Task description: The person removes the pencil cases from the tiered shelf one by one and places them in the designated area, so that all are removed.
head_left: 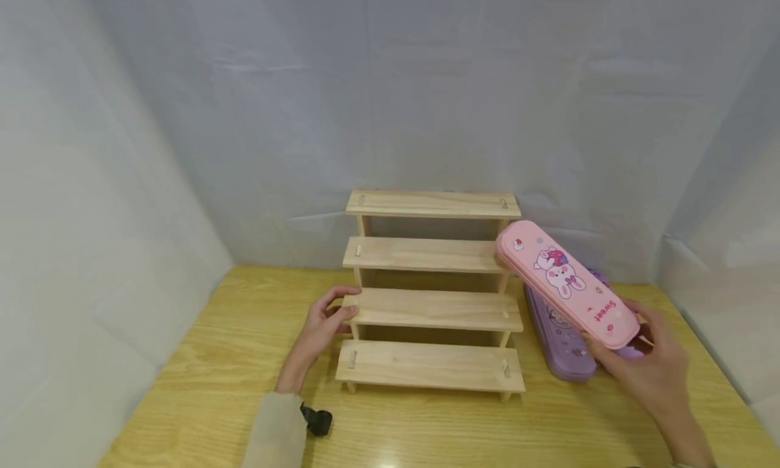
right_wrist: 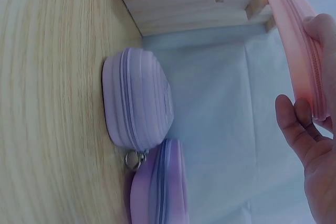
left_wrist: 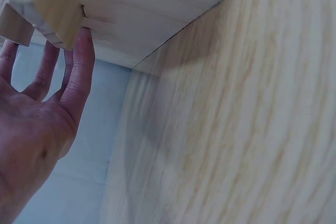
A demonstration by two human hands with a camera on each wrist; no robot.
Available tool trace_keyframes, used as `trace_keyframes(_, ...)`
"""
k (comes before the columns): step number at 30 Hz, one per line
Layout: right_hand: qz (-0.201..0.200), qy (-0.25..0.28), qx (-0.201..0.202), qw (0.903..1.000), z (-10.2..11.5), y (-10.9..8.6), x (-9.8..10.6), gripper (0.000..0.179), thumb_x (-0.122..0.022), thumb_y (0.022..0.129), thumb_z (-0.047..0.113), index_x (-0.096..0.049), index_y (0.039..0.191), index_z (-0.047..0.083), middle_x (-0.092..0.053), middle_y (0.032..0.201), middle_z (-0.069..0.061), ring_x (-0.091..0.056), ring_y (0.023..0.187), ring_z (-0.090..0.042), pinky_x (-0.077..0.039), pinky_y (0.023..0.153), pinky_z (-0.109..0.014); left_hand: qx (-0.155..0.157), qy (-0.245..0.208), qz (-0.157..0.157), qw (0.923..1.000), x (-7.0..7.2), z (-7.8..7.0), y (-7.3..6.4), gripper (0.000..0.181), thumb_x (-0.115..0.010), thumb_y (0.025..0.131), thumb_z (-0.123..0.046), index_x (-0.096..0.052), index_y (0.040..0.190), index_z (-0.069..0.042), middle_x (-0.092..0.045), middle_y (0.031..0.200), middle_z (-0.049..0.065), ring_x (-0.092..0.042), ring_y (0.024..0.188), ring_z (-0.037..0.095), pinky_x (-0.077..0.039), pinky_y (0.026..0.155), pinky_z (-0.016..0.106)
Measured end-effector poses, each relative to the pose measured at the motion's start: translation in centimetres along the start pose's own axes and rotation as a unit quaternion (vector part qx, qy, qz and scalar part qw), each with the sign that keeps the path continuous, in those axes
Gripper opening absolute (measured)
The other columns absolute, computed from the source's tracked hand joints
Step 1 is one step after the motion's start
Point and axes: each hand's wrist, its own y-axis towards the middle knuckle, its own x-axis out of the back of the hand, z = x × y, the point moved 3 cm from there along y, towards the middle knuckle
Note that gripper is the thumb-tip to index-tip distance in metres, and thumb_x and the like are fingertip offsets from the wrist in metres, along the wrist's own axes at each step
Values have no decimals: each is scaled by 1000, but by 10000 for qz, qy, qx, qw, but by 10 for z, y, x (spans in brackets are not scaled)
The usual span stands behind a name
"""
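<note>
My right hand (head_left: 648, 366) grips the lower end of a pink zipped pencil case (head_left: 585, 295) with a rabbit picture and the word "Sweet". The case is raised and tilted, its far end by the right side of a four-step wooden display stand (head_left: 429, 363). In the right wrist view, thumb and fingers hold the pink case (right_wrist: 294, 40) by its zipped edges. My left hand (head_left: 323, 322) holds the left end of the stand's second step from the bottom. In the left wrist view, the left hand's fingers (left_wrist: 84, 72) reach up to the wooden stand (left_wrist: 136, 14).
A purple zipped pencil case (head_left: 563, 353) lies right of the stand, under the raised pink one. Beside it is another purple case (right_wrist: 157, 187), mostly hidden from the head view. Pale sheeting (head_left: 439, 102) hangs behind and at both sides of the wooden table (head_left: 201, 387).
</note>
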Motion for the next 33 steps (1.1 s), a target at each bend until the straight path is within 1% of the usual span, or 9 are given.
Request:
trace_keyframes(7,-328,-33,-105,9994,-7,-1,11,84,-87,45,-19,-62,125,-12,-62,118,27,-59,85,17,-46,73,2,-26,33,16,10000,-1,-1,0,33,-62,102,-17,-59,134,-5,-54,144,13,-63,92,9,-61,80,51)
trace_keyframes(12,-564,-19,-104,9984,-13,-2,20,82,-85,46,-18,-61,123,-16,-62,116,26,-58,80,19,-45,69,2,-36,20,39,10000,-1,-1,0,33,-63,102,-18,-60,134,-8,-55,141,11,-63,93,10,-60,81,54)
trace_keyframes(14,-625,-111,-163,9979,-14,-3,24,82,-85,46,-17,-61,124,-15,-61,117,27,-57,79,18,-45,68,2,-40,10,47,10000,-1,-1,0,33,-63,102,-18,-60,134,-8,-55,140,10,-64,93,10,-60,81,55)
trace_keyframes(16,-667,-249,-296,9970,-15,-5,27,83,-86,47,-17,-61,126,-14,-59,118,28,-56,78,18,-45,67,2,-49,-2,46,10000,-1,-1,0,33,-63,102,-18,-60,134,-8,-55,141,9,-64,93,10,-60,81,56)
trace_keyframes(20,-748,-558,-707,9931,-22,-11,32,84,-87,48,-18,-62,128,-10,-56,118,30,-53,72,17,-43,64,2,-30,10,37,10000,-2,0,0,33,-63,102,-18,-60,134,-8,-55,141,8,-64,94,10,-60,81,55)
trace_keyframes(23,-815,-724,-935,9896,-29,-15,36,84,-88,50,-17,-61,130,-8,-54,117,31,-50,69,16,-42,62,2,-18,15,36,10000,-2,1,0,34,-63,102,-17,-59,133,-6,-55,142,10,-64,94,10,-60,81,54)
trace_keyframes(28,-957,-936,-1143,9844,-35,-20,43,81,-88,54,-13,-61,131,-8,-51,116,31,-48,68,16,-40,62,3,-12,-12,41,10000,-2,2,0,33,-62,102,-16,-59,133,-5,-54,144,13,-64,93,9,-60,81,53)
trace_keyframes(33,-1030,-1305,-1372,9765,-39,-25,51,78,-90,60,-5,-61,132,-5,-45,112,35,-43,68,15,-36,62,3,-36,-26,37,10000,-2,2,1,33,-63,102,-15,-59,133,-4,-54,145,15,-64,92,9,-61,79,50)
